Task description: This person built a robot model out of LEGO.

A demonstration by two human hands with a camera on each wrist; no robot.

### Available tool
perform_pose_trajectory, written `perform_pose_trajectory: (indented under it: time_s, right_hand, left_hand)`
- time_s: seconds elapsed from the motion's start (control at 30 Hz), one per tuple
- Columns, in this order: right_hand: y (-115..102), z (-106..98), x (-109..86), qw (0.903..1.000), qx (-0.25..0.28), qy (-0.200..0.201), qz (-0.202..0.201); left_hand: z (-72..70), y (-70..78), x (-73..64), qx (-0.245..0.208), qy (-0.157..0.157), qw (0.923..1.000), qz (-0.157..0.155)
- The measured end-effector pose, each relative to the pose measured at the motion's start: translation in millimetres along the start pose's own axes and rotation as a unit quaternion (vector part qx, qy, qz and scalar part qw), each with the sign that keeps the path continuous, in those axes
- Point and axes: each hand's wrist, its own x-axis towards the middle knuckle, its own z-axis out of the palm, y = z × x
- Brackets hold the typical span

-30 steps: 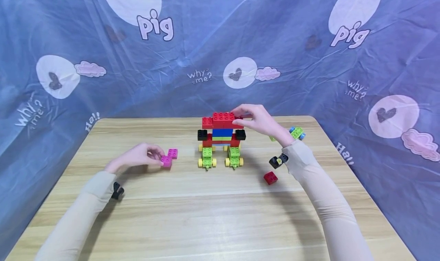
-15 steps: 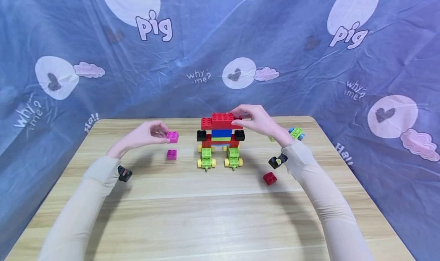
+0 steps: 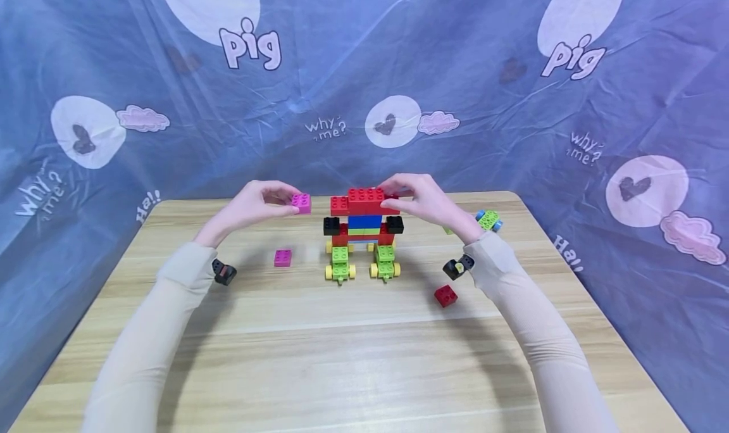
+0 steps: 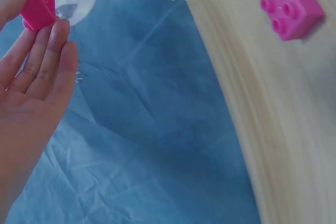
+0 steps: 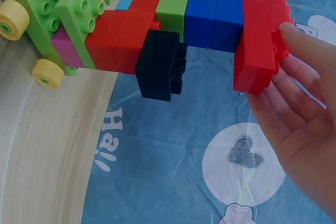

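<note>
My left hand [image 3: 253, 206] pinches a pink toy brick [image 3: 301, 203] between thumb and fingertips, in the air left of the figure's top. In the left wrist view the thumb lies on one side of the held brick and fingers on the other. A built brick figure [image 3: 364, 221] stands upright mid-table: red on top, blue and green in the middle, black side bricks, green wheeled feet. At its upper right, my right hand [image 3: 424, 200] grips the red top end [image 5: 255, 66], thumb on one face and fingers on another. A second pink brick [image 3: 283, 258] lies on the table.
A loose red brick [image 3: 446, 295] sits near my right forearm. Behind that arm lies a green piece with blue wheels [image 3: 489, 220], partly beside a small green bit [image 3: 448, 230]. A blue printed cloth [image 3: 319, 72] hangs behind the wooden table [image 3: 342, 363].
My left hand has lifted one pink brick off the table beside the other and carried it up and rightward toward the figure's top. My right hand keeps its grip in place.
</note>
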Motion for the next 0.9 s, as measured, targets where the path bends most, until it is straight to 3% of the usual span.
perform_pose_trajectory:
  time_s: [0.33, 0.53, 0.7, 0.9]
  right_hand:
    - [-0.1, -0.8, -0.7, 1.0000, -0.003, 0.002, 0.000]
    - [-1.2, -0.6, 0.5, 1.0000, -0.003, 0.004, -0.006]
    - [-0.6, -0.4, 0.3, 1.0000, -0.007, 0.002, -0.001]
    - [-1.9, -1.2, -0.6, 1.0000, -0.006, -0.001, 0.004]
  left_hand:
    - [1.8, 22.0, 10.1, 0.017, -0.001, 0.9997, 0.017]
    - [6.9, 27.4, 15.7, 0.019, 0.006, 0.9994, 0.029]
    - [11.9, 33.6, 18.4, 0.011, 0.001, 0.9987, 0.050]
    - [17.3, 36.1, 21.1, 0.001, -0.010, 0.9986, 0.053]
